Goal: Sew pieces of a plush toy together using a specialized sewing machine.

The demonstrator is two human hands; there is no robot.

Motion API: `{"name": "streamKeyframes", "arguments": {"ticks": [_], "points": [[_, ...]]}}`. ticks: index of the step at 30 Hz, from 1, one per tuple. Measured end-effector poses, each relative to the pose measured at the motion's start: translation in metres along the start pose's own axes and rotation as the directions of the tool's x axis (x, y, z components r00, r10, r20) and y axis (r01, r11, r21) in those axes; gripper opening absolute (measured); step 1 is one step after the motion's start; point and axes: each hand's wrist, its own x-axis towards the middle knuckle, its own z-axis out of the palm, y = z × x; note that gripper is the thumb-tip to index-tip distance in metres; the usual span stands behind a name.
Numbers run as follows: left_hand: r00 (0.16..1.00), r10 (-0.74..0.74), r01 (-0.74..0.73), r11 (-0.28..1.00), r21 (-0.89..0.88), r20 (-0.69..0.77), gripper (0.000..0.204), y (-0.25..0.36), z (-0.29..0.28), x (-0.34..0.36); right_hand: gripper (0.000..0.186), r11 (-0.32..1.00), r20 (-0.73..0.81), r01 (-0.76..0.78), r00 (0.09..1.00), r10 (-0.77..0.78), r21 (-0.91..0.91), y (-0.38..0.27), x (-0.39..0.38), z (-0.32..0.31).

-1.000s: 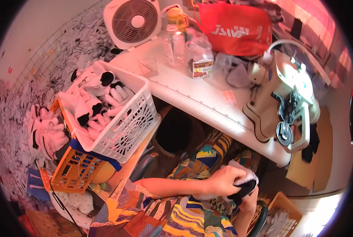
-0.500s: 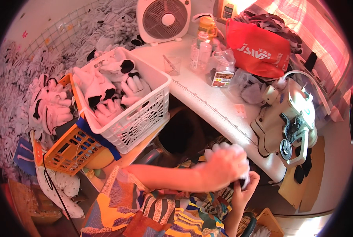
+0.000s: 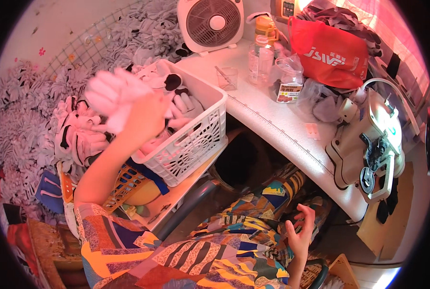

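My left hand (image 3: pixel 147 118) is closed on a pale work glove (image 3: pixel 115 94), smeared by motion, above the left side of a white plastic basket (image 3: pixel 191 147). More white gloves with black cuffs (image 3: pixel 183 103) fill that basket, partly hidden behind my hand and forearm. A further bundle of gloves (image 3: pixel 80 135) lies left of it. Away at the lower right, my right hand (image 3: pixel 300 233) is raised over my lap, its fingers apart and slightly curled, holding nothing.
A sewing machine (image 3: pixel 364 139) stands on the white table (image 3: pixel 272 130) at right. Behind are a red bag (image 3: pixel 328 53), a clear jar (image 3: pixel 260 62), a cup (image 3: pixel 227 79) and a fan (image 3: pixel 210 24). A huge glove heap (image 3: pixel 22 115) covers the far left. An orange crate (image 3: pixel 123 185) sits below the basket.
My left hand has swung from beside my right hand over my lap to above the white basket, carrying the glove. My right hand has let go of it and opened. The view has shifted slightly.
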Motion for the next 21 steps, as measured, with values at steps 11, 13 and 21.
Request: {"name": "streamKeyframes", "arguments": {"ticks": [11, 13, 21], "points": [[0.282, 0.074, 0.329, 0.929, -0.169, 0.957, 0.03, -0.046, 0.113, -0.035, 0.054, 0.993, 0.089, -0.025, 0.995, 0.035, -0.117, 0.014, -0.004, -0.002], [0.291, 0.071, 0.294, 0.942, -0.16, 0.954, 0.031, -0.042, 0.114, -0.03, 0.059, 0.992, 0.083, -0.067, 0.994, 0.077, -0.108, 0.017, -0.009, 0.001], [0.504, 0.118, 0.017, 0.989, -0.146, 0.855, 0.035, -0.014, 0.133, 0.019, 0.067, 0.887, -0.086, -0.162, 0.987, 0.139, -0.433, -0.006, -0.047, -0.067]]}}
